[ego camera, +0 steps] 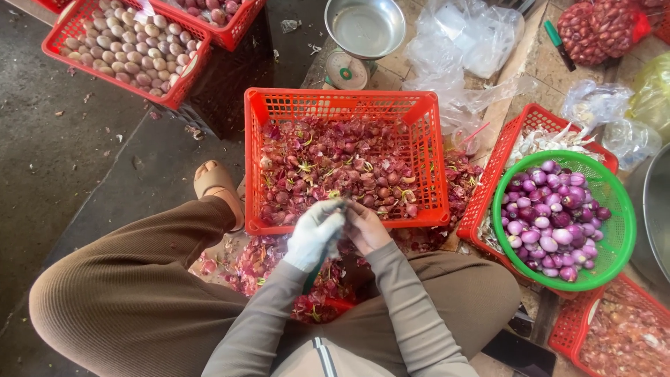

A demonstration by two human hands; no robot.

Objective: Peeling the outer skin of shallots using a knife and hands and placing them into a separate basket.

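My left hand (315,232), in a pale glove, and my bare right hand (366,227) meet over the near rim of a red plastic crate (340,106). Both are closed around a small dark shallot (344,207) pinched between them; a dark green handle runs down from the left hand, its upper end hidden. The crate is filled with red shallot skins, trimmings and several unpeeled shallots (342,167). To the right, a green round basket (621,209) holds peeled purple shallots (555,223).
A metal weighing scale (357,43) stands beyond the crate, with clear plastic bags (464,42) beside it. Red crates of pale shallots (129,45) sit at top left, a red mesh sack (600,26) at top right. Skins litter the floor around my knees and sandalled foot (218,183).
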